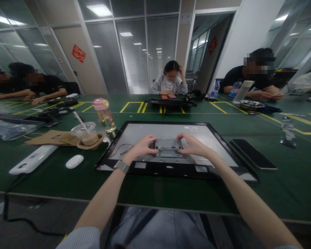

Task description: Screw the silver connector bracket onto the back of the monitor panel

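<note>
A flat monitor panel [168,128] in a black frame lies on the green table, its grey metal back facing up. Over its middle is a small metal bracket [168,152] with a row of connector ports, one of them blue. My left hand [142,148] grips the bracket's left end between thumb and fingers. At the right end, my right hand [193,145] pinches it the same way. Whether the bracket rests on the panel or is slightly lifted, I cannot tell. Thin cables [124,149] lie on the panel beside my left hand.
Left of the panel are an iced drink cup [84,133], a pink-lidded bottle [103,114], a white earbud case [74,161] and a power strip [33,159]. To the right lies a phone [253,154]. A person [169,83] sits across the table; others sit at both sides.
</note>
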A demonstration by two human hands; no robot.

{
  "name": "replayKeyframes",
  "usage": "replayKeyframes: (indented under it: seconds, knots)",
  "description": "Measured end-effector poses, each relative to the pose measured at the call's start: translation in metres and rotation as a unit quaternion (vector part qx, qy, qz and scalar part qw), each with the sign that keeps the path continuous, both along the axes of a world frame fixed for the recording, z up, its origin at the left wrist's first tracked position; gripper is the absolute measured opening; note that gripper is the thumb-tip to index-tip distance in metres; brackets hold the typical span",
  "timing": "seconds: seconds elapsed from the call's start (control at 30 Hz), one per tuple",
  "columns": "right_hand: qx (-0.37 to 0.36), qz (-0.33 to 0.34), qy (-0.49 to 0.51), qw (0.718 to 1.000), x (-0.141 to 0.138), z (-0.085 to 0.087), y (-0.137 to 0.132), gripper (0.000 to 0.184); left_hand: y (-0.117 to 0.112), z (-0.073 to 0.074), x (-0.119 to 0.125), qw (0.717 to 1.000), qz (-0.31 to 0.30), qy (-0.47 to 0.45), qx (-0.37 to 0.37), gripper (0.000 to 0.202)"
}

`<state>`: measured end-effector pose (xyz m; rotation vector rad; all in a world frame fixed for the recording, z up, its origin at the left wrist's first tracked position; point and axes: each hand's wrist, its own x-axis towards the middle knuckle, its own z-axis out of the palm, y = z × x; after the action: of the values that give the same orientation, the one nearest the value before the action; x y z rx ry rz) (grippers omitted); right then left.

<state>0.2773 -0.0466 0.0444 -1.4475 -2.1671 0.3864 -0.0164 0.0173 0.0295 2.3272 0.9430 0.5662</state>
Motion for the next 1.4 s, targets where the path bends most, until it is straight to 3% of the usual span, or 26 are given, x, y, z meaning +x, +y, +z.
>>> replayKeyframes:
  seconds: [0.13,0.47,0.73,0.9,1.07,1.4]
  knots:
    - [-0.021,-0.024,-0.032,0.999,0.004,-0.007,0.004,0.047,0.005,-0.004,0.005,1.000,-0.010,0.021,-0.004,0.062]
    - [-0.063,-0.008,-0.024,0.998,0.010,-0.014,0.008,0.052,0.006,-0.006,0.006,1.000,0.002,0.013,-0.016,0.069]
    - [-0.033,0.007,0.029,0.999,0.013,0.008,-0.002,0.045,-0.001,0.014,0.001,0.999,-0.029,-0.016,0.016,0.064]
    - [-0.102,0.056,0.025,0.993,0.012,0.022,-0.014,0.049,-0.017,0.028,-0.005,0.998,-0.047,0.013,-0.035,0.063]
    - [-0.171,0.053,-0.017,0.984,0.005,0.023,-0.018,0.050,-0.024,0.026,-0.005,0.995,-0.057,0.061,-0.063,0.066]
    - [-0.136,0.013,-0.065,0.989,-0.008,0.031,-0.022,0.047,-0.020,0.020,-0.003,0.998,-0.051,0.021,-0.015,0.068]
